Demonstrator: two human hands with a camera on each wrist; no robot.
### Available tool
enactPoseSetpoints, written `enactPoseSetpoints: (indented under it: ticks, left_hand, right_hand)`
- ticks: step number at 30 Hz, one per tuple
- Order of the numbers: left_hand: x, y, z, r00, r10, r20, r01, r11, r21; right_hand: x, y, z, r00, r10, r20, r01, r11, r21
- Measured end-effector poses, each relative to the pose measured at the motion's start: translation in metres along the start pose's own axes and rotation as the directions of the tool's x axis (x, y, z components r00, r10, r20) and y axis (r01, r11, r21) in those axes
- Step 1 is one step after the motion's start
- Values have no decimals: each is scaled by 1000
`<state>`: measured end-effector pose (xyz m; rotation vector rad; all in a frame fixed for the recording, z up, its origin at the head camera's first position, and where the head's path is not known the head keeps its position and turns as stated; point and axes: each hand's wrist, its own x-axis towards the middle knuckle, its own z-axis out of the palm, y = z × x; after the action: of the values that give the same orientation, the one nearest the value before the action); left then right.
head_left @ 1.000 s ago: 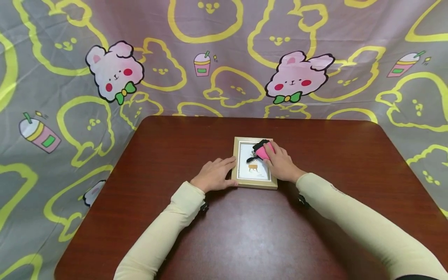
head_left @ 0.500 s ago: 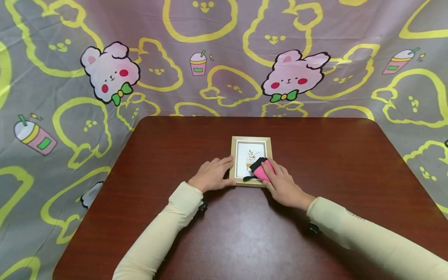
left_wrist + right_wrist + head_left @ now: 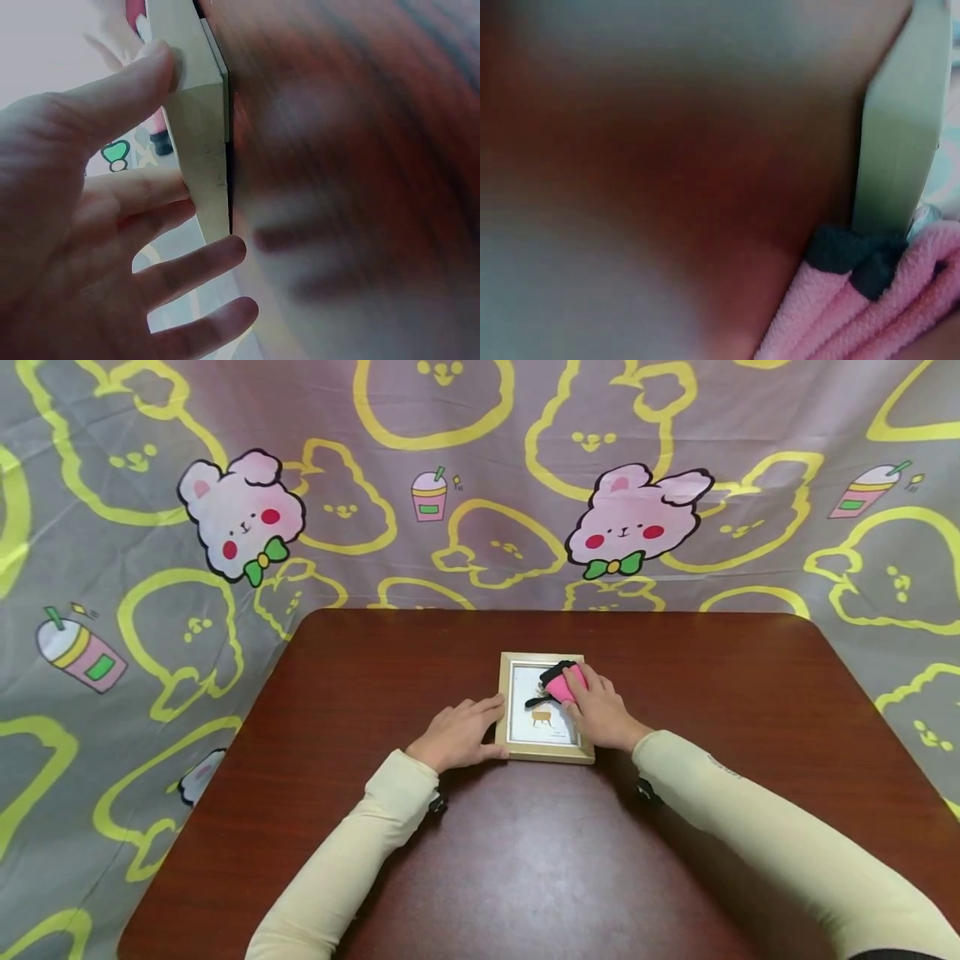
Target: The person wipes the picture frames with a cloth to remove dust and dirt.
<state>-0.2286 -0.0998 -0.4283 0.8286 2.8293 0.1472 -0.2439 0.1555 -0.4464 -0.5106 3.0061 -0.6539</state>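
The frame lies flat and face up on the counter. The left hand is loosely extended, index finger touching the frame's left edge and thumb its near left corner. The right hand grips a pink, black-edged cloth over the far right part of the frame's face.

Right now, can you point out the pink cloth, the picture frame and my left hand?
Pink cloth (image 3: 559, 688): head view, on its pink part.
Picture frame (image 3: 546, 751): head view, on its near border.
Left hand (image 3: 454, 737): head view, on its back.
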Motion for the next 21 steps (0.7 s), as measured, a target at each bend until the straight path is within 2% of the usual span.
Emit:
enactPoseSetpoints:
  ticks: [6,10,15,21]
  left_hand:
    - [0,1,0,1000,-3,1,3,1000,11]
    - [0,1,-1,1000,-8,3,8,1000,22]
    - [0,2,-1,1000,-9,6,9,1000,26]
    - [0,0,0,1000,-12,9,12,1000,19]
  right_hand:
    - [32,11,-12,992,64,110,-66,998,16]
    - [43,15,-14,986,101,133,-108,993,48]
    - [44,15,-12,982,119,144,-127,990,53]
    - [27,10,-4,993,72,97,-75,997,26]
